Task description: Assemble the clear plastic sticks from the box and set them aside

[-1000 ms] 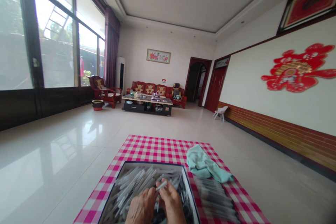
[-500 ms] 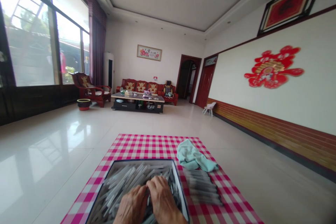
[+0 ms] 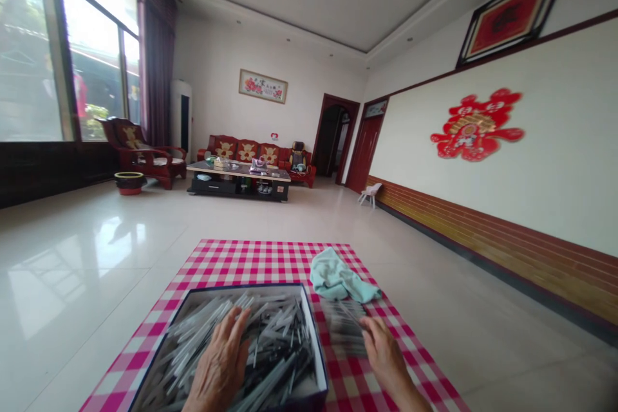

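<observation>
Reference: 12 o'clock is straight ahead of the wearer. A long tiled floor (image 3: 72, 251) is stretching forward, with tall windows (image 3: 91, 45) admitting light at 10 o'clock and a red paper-cut wall decoration (image 3: 477, 124) hanging at 2 o'clock. One red sofa (image 3: 246, 151) and one low coffee table (image 3: 239, 187) are standing far off near 12 o'clock. Close by, one pink-and-white checked cloth (image 3: 232, 264) is lying on the floor, supporting one open box (image 3: 313, 335) at 6 o'clock and one pale green towel (image 3: 338, 278) near 12 o'clock. The box is holding a loose mass of thin grey-white and dark rods (image 3: 275, 341), too many to count. One blurred batch of laid rods (image 3: 344, 328) is lying just right of the box, count unreadable.

Change: the right hand (image 3: 381, 351) has separated from the left hand (image 3: 219, 364) and left the box, and is now at the batch's near edge; whether it is grasping anything cannot be told. The left hand is resting open on the rods, gripping nothing
</observation>
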{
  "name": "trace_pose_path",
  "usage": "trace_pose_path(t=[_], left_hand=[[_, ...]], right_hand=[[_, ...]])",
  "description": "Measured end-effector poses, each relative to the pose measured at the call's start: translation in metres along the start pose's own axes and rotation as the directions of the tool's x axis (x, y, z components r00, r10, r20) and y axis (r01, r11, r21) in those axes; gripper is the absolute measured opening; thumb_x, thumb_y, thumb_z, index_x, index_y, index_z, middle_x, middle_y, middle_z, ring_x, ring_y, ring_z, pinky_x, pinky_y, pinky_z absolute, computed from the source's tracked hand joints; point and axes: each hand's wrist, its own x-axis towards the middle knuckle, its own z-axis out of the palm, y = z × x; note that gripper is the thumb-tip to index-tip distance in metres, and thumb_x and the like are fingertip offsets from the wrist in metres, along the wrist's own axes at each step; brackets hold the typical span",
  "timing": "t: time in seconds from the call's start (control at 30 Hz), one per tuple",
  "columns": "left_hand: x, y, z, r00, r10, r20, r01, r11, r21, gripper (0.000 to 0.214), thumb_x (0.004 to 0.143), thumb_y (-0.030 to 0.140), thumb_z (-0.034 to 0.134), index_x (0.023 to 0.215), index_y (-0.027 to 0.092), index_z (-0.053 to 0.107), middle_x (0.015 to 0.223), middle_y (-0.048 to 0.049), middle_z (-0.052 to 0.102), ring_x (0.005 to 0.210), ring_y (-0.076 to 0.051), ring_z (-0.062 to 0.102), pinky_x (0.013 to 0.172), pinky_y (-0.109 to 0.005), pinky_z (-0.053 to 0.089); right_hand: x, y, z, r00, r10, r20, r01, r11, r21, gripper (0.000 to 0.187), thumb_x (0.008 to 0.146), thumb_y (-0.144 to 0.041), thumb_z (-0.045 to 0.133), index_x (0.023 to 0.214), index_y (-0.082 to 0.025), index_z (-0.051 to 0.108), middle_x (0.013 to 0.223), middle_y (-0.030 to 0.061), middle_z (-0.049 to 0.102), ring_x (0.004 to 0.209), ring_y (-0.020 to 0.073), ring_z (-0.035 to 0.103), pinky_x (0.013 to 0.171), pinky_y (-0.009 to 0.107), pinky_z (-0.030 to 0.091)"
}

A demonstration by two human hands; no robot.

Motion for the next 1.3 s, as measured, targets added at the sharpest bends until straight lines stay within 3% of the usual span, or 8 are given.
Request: trace_pose_path(t=[0.2, 0.33, 0.47, 0.57, 0.77, 0.9, 1.1, 1.3], left_hand=[[-0.005, -0.003, 0.005, 0.999, -0.031, 0.03, 0.032, 0.999, -0.033, 0.038, 0.089, 0.021, 0.042, 0.127, 0.018, 0.049, 0.123, -0.0122, 0.059, 0.111, -0.024, 0.061, 0.085, -0.033, 0.056], [-0.006, -0.004, 0.005, 0.999, -0.038, 0.029, 0.039, 0.998, -0.04, 0.036, 0.09, 0.022, 0.042, 0.124, 0.019, 0.051, 0.121, -0.0114, 0.06, 0.106, -0.022, 0.065, 0.081, -0.03, 0.058], [-0.006, -0.003, 0.004, 0.998, -0.041, 0.037, 0.043, 0.998, -0.051, 0.034, 0.091, 0.022, 0.04, 0.122, 0.017, 0.054, 0.12, -0.0125, 0.061, 0.101, -0.021, 0.067, 0.077, -0.029, 0.058], [-0.004, -0.002, 0.002, 0.997, -0.051, 0.053, 0.055, 0.996, -0.066, 0.033, 0.091, 0.021, 0.04, 0.12, 0.018, 0.055, 0.118, -0.0114, 0.063, 0.098, -0.02, 0.068, 0.074, -0.028, 0.058], [-0.004, -0.001, 0.0, 0.999, -0.038, 0.034, 0.041, 0.995, -0.096, 0.031, 0.091, 0.02, 0.04, 0.117, 0.016, 0.057, 0.115, -0.0123, 0.064, 0.094, -0.02, 0.069, 0.074, -0.028, 0.058], [-0.004, -0.001, 0.0, 0.997, -0.061, 0.046, 0.066, 0.99, -0.122, 0.031, 0.091, 0.021, 0.041, 0.116, 0.018, 0.058, 0.114, -0.0115, 0.064, 0.094, -0.021, 0.069, 0.073, -0.029, 0.058], [-0.003, -0.002, -0.003, 0.994, -0.094, 0.051, 0.1, 0.987, -0.128, 0.028, 0.091, 0.021, 0.04, 0.113, 0.021, 0.058, 0.112, -0.0087, 0.066, 0.091, -0.019, 0.07, 0.072, -0.029, 0.057], [0.005, -0.007, -0.015, 0.96, -0.273, 0.059, 0.275, 0.961, -0.024, 0.028, 0.091, 0.023, 0.037, 0.101, 0.02, 0.063, 0.081, -0.0032, 0.07, 0.066, -0.017, 0.069, 0.057, -0.026, 0.053]], right_hand=[[-0.025, 0.007, 0.006, 0.861, 0.504, 0.074, -0.477, 0.746, 0.465, 0.059, 0.067, -0.051, 0.061, 0.114, -0.018, 0.047, 0.067, 0.0004, 0.068, 0.059, 0.0227, 0.067, 0.053, 0.031, 0.051], [-0.055, 0.006, 0.015, 0.792, 0.61, -0.017, -0.577, 0.758, 0.303, 0.051, 0.07, -0.052, 0.051, 0.111, -0.022, 0.045, 0.052, -0.0066, 0.06, 0.037, 0.0163, 0.054, 0.04, 0.025, 0.037], [-0.078, 0.015, 0.014, 0.857, 0.513, -0.053, -0.516, 0.853, -0.08, 0.023, 0.073, -0.045, 0.044, 0.074, -0.024, 0.052, 0.05, -0.0021, 0.061, 0.045, 0.0177, 0.058, 0.043, 0.025, 0.037], [-0.081, 0.026, 0.008, 0.91, 0.415, -0.013, -0.409, 0.889, -0.207, 0.025, 0.076, -0.041, 0.042, 0.067, -0.024, 0.058, 0.061, 0.004, 0.069, 0.061, 0.0222, 0.067, 0.054, 0.027, 0.046], [-0.077, 0.033, 0.001, 0.954, 0.226, 0.195, -0.171, 0.949, -0.265, 0.032, 0.076, -0.026, 0.047, 0.097, -0.02, 0.07, 0.098, 0.0124, 0.072, 0.089, 0.0243, 0.069, 0.073, 0.028, 0.054], [-0.076, 0.022, 0.008, 0.949, 0.029, 0.314, 0.052, 0.968, -0.247, 0.028, 0.083, -0.017, 0.041, 0.089, -0.02, 0.069, 0.091, 0.0103, 0.065, 0.08, 0.0197, 0.067, 0.07, 0.026, 0.053], [-0.053, 0.013, 0.03, 0.957, -0.051, 0.286, 0.115, 0.97, -0.214, 0.029, 0.084, -0.008, 0.039, 0.086, -0.018, 0.065, 0.086, 0.0079, 0.062, 0.078, 0.0188, 0.065, 0.071, 0.027, 0.051], [-0.041, 0.024, 0.051, 0.985, -0.062, 0.164, 0.099, 0.967, -0.233, 0.028, 0.084, -0.009, 0.038, 0.082, -0.019, 0.064, 0.084, 0.0083, 0.061, 0.076, 0.0211, 0.064, 0.071, 0.031, 0.051]])
